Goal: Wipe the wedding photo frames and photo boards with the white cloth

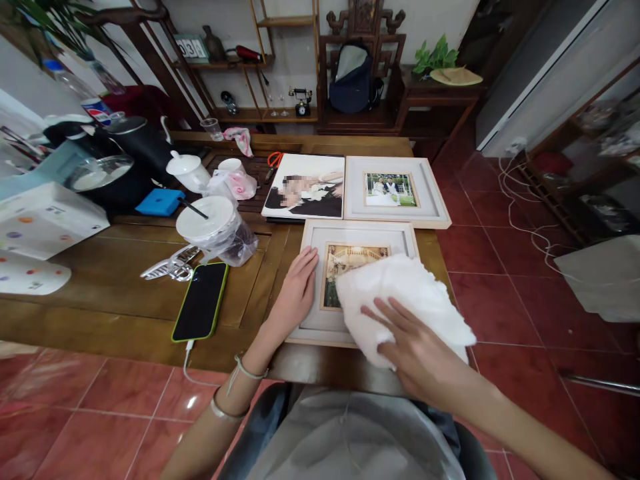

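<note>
Two hands are shown in the head view, with a picture frame lying flat on the table (287, 243) between them, near its six o'clock edge. The frame (347, 259) is steadied on its nine o'clock side by the left hand (296, 290), whose fingers are straightened on the border and not clenched. A white cloth (415, 290) is covered by the spread fingers of the right hand (417, 343); whether a fold is pinched underneath cannot be told. The cloth is laid across the frame's four o'clock part and past its edge. For a good wipe, pressure is best made light and even, with the loose end gathered in and the inner corners followed. Care should be taken that the second frame (435, 200) at one o'clock and the photo album (300, 200) at eleven, both close by, are not pushed.
</note>
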Demonstrator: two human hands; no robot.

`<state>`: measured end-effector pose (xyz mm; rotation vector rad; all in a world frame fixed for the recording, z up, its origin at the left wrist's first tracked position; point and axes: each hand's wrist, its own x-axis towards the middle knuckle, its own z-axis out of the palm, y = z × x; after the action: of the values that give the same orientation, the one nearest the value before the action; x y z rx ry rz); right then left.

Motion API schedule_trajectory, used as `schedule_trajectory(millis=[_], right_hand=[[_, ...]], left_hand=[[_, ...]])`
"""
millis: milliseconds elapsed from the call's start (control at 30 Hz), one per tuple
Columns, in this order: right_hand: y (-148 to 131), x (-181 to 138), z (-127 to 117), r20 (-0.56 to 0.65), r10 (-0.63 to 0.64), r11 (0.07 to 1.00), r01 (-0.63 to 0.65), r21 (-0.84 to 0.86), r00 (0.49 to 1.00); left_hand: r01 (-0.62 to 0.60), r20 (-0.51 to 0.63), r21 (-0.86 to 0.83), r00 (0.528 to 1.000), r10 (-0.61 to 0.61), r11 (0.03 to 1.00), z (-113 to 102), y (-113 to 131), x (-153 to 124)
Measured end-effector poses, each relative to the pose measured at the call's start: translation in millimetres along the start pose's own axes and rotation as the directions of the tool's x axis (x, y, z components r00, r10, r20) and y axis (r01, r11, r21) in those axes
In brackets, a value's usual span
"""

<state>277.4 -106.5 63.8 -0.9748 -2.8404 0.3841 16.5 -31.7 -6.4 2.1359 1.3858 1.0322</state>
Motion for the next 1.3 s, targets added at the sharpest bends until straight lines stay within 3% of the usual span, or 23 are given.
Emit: schedule_trajectory(millis=[133, 200, 267, 333, 367, 400, 433, 500, 567, 633, 767, 900, 1033, 1133, 1233, 1300], right_hand=[[-8, -17, -17, -0.039, 0.025, 0.976, -0.016, 0.215, 0.999], [8, -17, -28, -0.172, 0.111, 0.951, -0.054, 0.306, 0.979], [31, -10, -37, -0.414, 0.256, 0.944, -0.133, 0.303, 0.874], [56, 3, -43, -0.637, 0.352, 0.936, -0.251, 0.246, 0.686], [67, 11, -43, -0.69, 0.359, 0.931, -0.291, 0.219, 0.628], [76, 22, -43, -0.707, 0.345, 0.934, -0.298, 0.196, 0.617], [83, 33, -41, -0.698, 0.311, 0.946, -0.283, 0.16, 0.645], [91, 58, -34, -0.602, 0.183, 0.977, -0.21, 0.026, 0.777], [91, 81, -23, -0.413, 0.05, 0.982, -0.12, -0.144, 0.909], [85, 96, -10, -0.24, -0.002, 0.958, -0.067, -0.279, 0.971], [62, 98, 10, -0.13, -0.012, 0.945, -0.031, -0.327, 0.991], [24, 73, 12, -0.048, -0.076, 0.956, 0.059, -0.289, 0.996], [-18, 37, -3, 0.055, -0.113, 0.98, 0.12, -0.158, 0.992], [-31, 11, -24, 0.1, -0.148, 0.985, 0.156, -0.077, 0.984], [-18, -4, -46, 0.019, -0.08, 0.994, 0.079, 0.069, 0.997], [1, -4, -56, -0.126, 0.056, 0.984, -0.033, 0.177, 0.99]], left_hand=[[-0.003, 0.012, -0.01, 1.0, 0.003, 1.0, 0, -2, 0], [-0.012, 0.022, -0.017, 1.0, 0.013, 1.0, 0, -3, -1], [-0.02, 0.028, -0.019, 0.999, 0.02, 1.0, -1, -3, -1], [-0.022, 0.039, -0.017, 0.999, 0.022, 1.0, -2, -4, -1], [-0.022, 0.043, -0.015, 0.999, 0.023, 1.0, -2, -4, -1], [-0.024, 0.047, -0.015, 0.999, 0.025, 1.0, -2, -4, -1], [-0.027, 0.049, -0.016, 0.998, 0.028, 0.999, -2, -4, -1], [-0.036, 0.049, -0.019, 0.998, 0.037, 0.999, -2, -5, 0], [-0.044, 0.048, -0.021, 0.998, 0.045, 0.999, -1, -6, 0], [-0.052, 0.044, -0.025, 0.998, 0.053, 0.998, -1, -7, -1], [-0.046, 0.036, -0.028, 0.998, 0.047, 0.999, 0, -6, -1], [-0.009, 0.031, -0.029, 0.999, 0.01, 1.0, -1, -4, -1], [-0.008, 0.027, -0.042, 1.0, 0.01, 0.999, -1, -4, -1], [-0.006, 0.029, -0.045, 1.0, 0.007, 0.999, -2, -5, -1], [0.0, 0.044, -0.049, 0.999, 0.003, 0.999, -3, -6, 0], [-0.007, 0.048, -0.056, 0.999, 0.01, 0.998, -3, -6, 0]])
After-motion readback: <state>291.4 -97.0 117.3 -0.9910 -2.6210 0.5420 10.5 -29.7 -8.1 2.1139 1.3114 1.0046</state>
